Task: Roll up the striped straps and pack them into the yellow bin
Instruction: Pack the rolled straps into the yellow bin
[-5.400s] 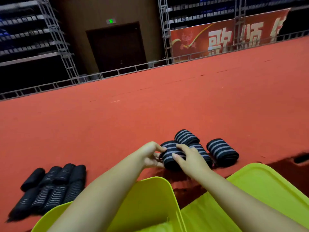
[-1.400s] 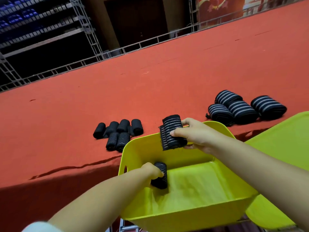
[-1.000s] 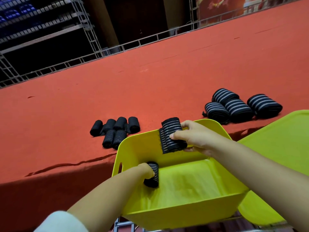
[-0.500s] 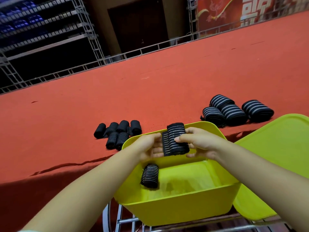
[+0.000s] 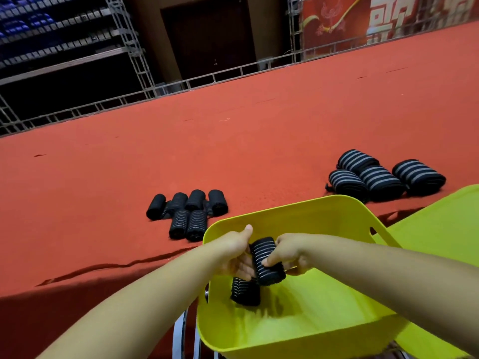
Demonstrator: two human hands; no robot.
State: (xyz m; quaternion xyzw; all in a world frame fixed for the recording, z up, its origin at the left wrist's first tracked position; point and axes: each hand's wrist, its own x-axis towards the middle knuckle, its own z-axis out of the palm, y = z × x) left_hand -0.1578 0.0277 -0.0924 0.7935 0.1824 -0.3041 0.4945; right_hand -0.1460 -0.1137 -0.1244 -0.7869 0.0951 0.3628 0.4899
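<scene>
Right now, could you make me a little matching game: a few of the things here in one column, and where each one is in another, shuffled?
Things:
1. held roll
2. loose roll
3. four wide rolls
4. small rolls

Places:
A. red carpet, left of the bin
B. bin floor
C. between both hands, over the bin
D. red carpet, beyond the bin's right corner

Pairs: 1-C, 2-B, 3-D, 4-A

The left hand and right hand both grip the held roll.
</scene>
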